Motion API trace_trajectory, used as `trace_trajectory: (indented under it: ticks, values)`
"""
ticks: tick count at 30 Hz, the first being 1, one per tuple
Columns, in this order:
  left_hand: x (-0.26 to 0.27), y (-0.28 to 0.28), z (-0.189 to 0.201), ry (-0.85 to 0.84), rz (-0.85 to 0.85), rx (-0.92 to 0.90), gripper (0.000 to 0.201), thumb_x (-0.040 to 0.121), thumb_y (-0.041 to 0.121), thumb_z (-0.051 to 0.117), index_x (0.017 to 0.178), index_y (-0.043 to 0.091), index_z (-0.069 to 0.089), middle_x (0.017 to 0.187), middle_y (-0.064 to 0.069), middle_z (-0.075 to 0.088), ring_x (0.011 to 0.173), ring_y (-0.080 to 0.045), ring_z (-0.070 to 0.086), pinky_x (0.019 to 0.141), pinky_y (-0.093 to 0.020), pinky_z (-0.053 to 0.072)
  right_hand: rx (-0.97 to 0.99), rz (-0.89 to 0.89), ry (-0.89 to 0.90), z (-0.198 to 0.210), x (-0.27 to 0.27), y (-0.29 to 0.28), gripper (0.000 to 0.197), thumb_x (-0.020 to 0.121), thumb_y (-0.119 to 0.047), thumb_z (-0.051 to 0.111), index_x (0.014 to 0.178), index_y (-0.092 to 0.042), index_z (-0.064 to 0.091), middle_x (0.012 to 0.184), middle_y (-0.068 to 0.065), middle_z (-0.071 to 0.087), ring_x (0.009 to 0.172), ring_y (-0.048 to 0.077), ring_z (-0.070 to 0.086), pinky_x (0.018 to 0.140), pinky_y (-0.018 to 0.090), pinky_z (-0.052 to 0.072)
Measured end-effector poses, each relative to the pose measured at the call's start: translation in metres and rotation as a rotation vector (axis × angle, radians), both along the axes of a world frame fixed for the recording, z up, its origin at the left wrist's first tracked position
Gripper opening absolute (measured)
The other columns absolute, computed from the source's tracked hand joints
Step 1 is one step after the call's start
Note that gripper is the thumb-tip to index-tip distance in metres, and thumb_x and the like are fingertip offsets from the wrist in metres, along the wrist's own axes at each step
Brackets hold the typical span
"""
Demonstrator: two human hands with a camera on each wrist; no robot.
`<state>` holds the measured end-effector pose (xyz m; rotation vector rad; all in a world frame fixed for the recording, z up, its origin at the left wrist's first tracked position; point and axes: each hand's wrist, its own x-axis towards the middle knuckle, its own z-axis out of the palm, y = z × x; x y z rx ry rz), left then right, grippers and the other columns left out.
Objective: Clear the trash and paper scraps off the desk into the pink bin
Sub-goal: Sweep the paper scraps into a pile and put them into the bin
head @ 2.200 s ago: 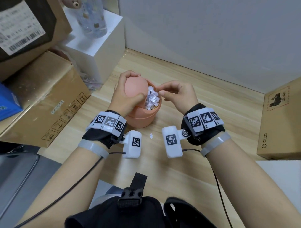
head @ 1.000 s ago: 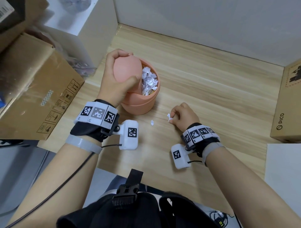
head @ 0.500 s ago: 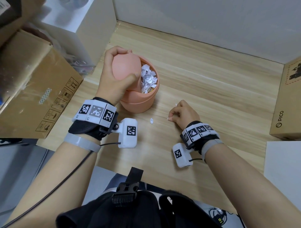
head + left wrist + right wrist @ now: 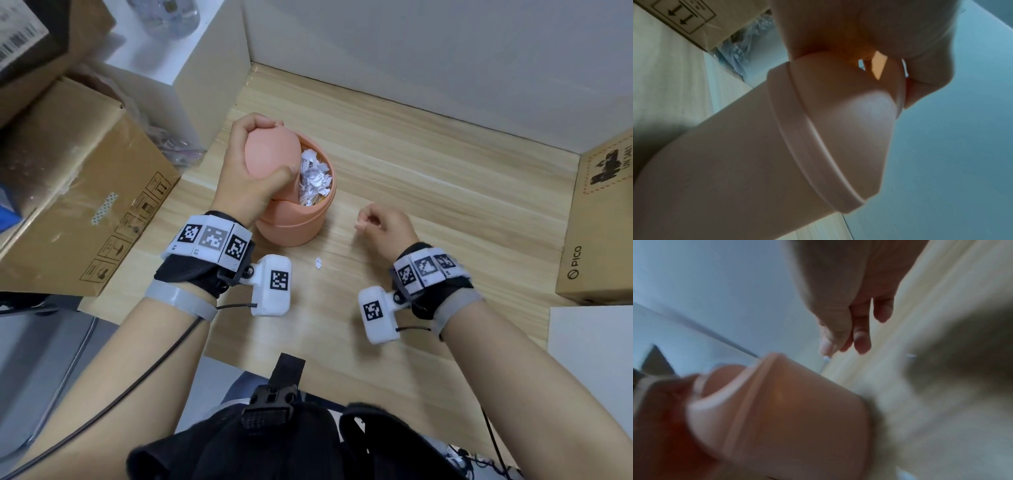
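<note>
The pink bin (image 4: 294, 222) stands on the wooden desk (image 4: 445, 192) with crumpled white paper scraps (image 4: 313, 181) inside. My left hand (image 4: 278, 145) grips its swing lid (image 4: 269, 162) and holds it tipped open; the left wrist view shows the bin (image 4: 756, 162) close up under my curled fingers (image 4: 920, 48). Just right of the bin, my right hand (image 4: 362, 223) hovers above the desk and pinches a tiny white scrap (image 4: 359, 226), seen blurred in the right wrist view below the thumb tip (image 4: 826, 357). One small white scrap (image 4: 318, 263) lies on the desk in front of the bin.
Cardboard boxes (image 4: 78, 205) crowd the left edge of the desk, with a white box (image 4: 191, 68) behind them. Another cardboard box (image 4: 603, 222) stands at the right, and a white sheet (image 4: 592, 342) lies at the near right. A grey wall closes the back.
My right hand went from the bin down to the desk, picked up a small scrap and now lifts it back toward the bin. My left hand still holds the lid open.
</note>
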<state>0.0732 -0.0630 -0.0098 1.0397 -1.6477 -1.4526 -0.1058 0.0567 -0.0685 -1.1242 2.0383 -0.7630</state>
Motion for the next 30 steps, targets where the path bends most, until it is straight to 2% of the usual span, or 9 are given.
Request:
trace_trajectory:
  ticks: [4, 8, 11, 13, 16, 21, 24, 27, 30]
  values:
    - [0.001, -0.001, 0.000, -0.020, -0.006, 0.003, 0.051, 0.064, 0.011, 0.062, 0.108, 0.030, 0.043, 0.128, 0.000, 0.054, 0.116, -0.014, 0.050, 0.101, -0.030, 0.041, -0.234, 0.023, -0.154, 0.052, 0.013, -0.029, 0.029, 0.074, -0.003, 0.068, 0.060, -0.025, 0.054, 0.059, -0.007, 0.055, 0.051, -0.002, 0.051, 0.058, 0.009, 0.041]
    - [0.001, 0.001, 0.002, -0.023, -0.018, 0.004, 0.050, 0.061, 0.021, 0.062, 0.104, 0.035, 0.044, 0.126, 0.004, 0.054, 0.116, -0.012, 0.049, 0.099, -0.022, 0.039, -0.272, 0.058, -0.060, 0.070, 0.027, -0.053, 0.009, 0.065, -0.006, 0.077, 0.072, -0.010, 0.072, 0.067, -0.004, 0.057, 0.054, -0.004, 0.051, 0.058, 0.005, 0.039]
    - [0.001, 0.001, 0.003, -0.023, -0.019, -0.005, 0.051, 0.057, 0.025, 0.060, 0.104, 0.034, 0.044, 0.123, 0.005, 0.054, 0.113, -0.007, 0.049, 0.092, -0.011, 0.037, -0.247, 0.100, 0.049, 0.068, 0.030, -0.061, 0.013, 0.075, -0.006, 0.069, 0.087, -0.008, 0.074, 0.079, 0.001, 0.059, 0.065, 0.001, 0.052, 0.067, 0.009, 0.040]
    - [0.001, 0.001, 0.003, -0.025, -0.014, -0.005, 0.049, 0.061, 0.017, 0.061, 0.103, 0.036, 0.044, 0.124, 0.004, 0.054, 0.115, -0.010, 0.049, 0.093, -0.014, 0.038, -0.251, 0.129, 0.111, 0.067, 0.030, -0.063, 0.017, 0.080, -0.007, 0.064, 0.094, -0.011, 0.073, 0.085, 0.005, 0.061, 0.075, 0.011, 0.053, 0.073, 0.018, 0.042]
    - [0.001, 0.001, 0.003, -0.034, -0.016, -0.001, 0.049, 0.063, 0.015, 0.061, 0.101, 0.040, 0.044, 0.124, 0.006, 0.054, 0.118, -0.015, 0.049, 0.095, -0.024, 0.039, -0.283, 0.109, 0.130, 0.064, 0.026, -0.063, 0.016, 0.078, -0.011, 0.067, 0.092, -0.014, 0.073, 0.078, -0.001, 0.053, 0.066, 0.004, 0.046, 0.067, 0.014, 0.037]
    - [0.001, 0.000, 0.002, -0.034, -0.002, 0.019, 0.050, 0.064, 0.012, 0.061, 0.102, 0.040, 0.044, 0.127, 0.004, 0.055, 0.121, -0.016, 0.048, 0.101, -0.028, 0.039, -0.279, -0.140, -0.004, 0.039, -0.006, -0.042, 0.014, 0.075, -0.009, 0.069, 0.085, -0.019, 0.070, 0.071, -0.001, 0.055, 0.059, -0.001, 0.046, 0.061, 0.008, 0.036]
    - [0.001, -0.001, 0.000, -0.020, -0.009, 0.017, 0.051, 0.065, 0.009, 0.062, 0.103, 0.037, 0.043, 0.126, 0.004, 0.054, 0.120, -0.015, 0.049, 0.099, -0.024, 0.041, -0.104, -0.286, -0.028, 0.003, -0.026, -0.016, 0.016, 0.076, -0.005, 0.067, 0.092, -0.009, 0.069, 0.064, -0.011, 0.050, 0.056, -0.002, 0.045, 0.062, 0.010, 0.037]
    - [0.001, -0.001, -0.002, -0.004, -0.013, 0.016, 0.051, 0.067, 0.006, 0.061, 0.105, 0.034, 0.043, 0.126, 0.003, 0.054, 0.119, -0.015, 0.050, 0.098, -0.023, 0.043, 0.024, -0.368, -0.062, -0.029, -0.031, 0.005, 0.014, 0.076, -0.006, 0.068, 0.090, -0.009, 0.068, 0.071, -0.001, 0.058, 0.064, 0.011, 0.050, 0.068, 0.016, 0.042]
    - [0.001, -0.002, -0.003, -0.002, -0.007, 0.000, 0.051, 0.067, 0.004, 0.061, 0.107, 0.032, 0.042, 0.128, -0.002, 0.053, 0.120, -0.016, 0.050, 0.099, -0.023, 0.042, 0.067, -0.357, -0.038, -0.043, -0.025, 0.009, 0.014, 0.073, -0.012, 0.072, 0.086, -0.013, 0.068, 0.077, 0.004, 0.059, 0.062, 0.008, 0.049, 0.061, 0.011, 0.040]
